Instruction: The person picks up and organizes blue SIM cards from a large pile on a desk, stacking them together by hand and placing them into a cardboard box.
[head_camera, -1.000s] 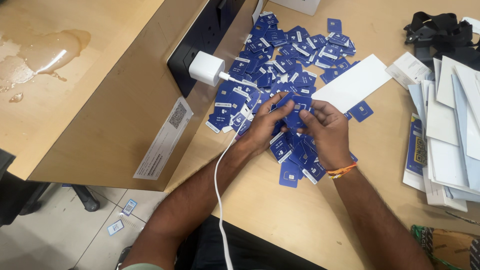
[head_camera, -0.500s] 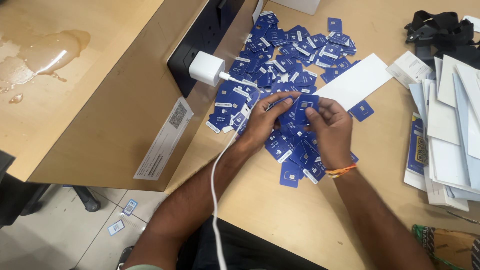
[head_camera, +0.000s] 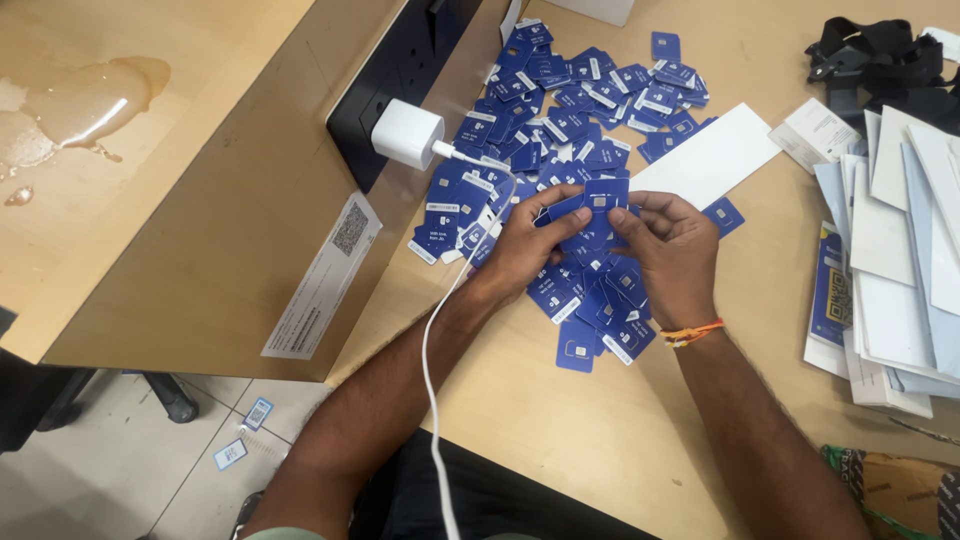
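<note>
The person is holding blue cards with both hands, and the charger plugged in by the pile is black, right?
Not quite. The head view shows the charger is white, not black. The rest holds: the left hand and right hand both hold blue cards above the pile.

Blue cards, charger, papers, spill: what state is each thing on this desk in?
Left hand: fingers pinching a small stack of blue cards.
Right hand: fingers on the same stack.
Loose blue cards: scattered in a heap.
White charger: plugged in, cable attached.
White envelope: lying flat.
Papers: stacked.
Liquid spill: pooled on the counter.
</note>
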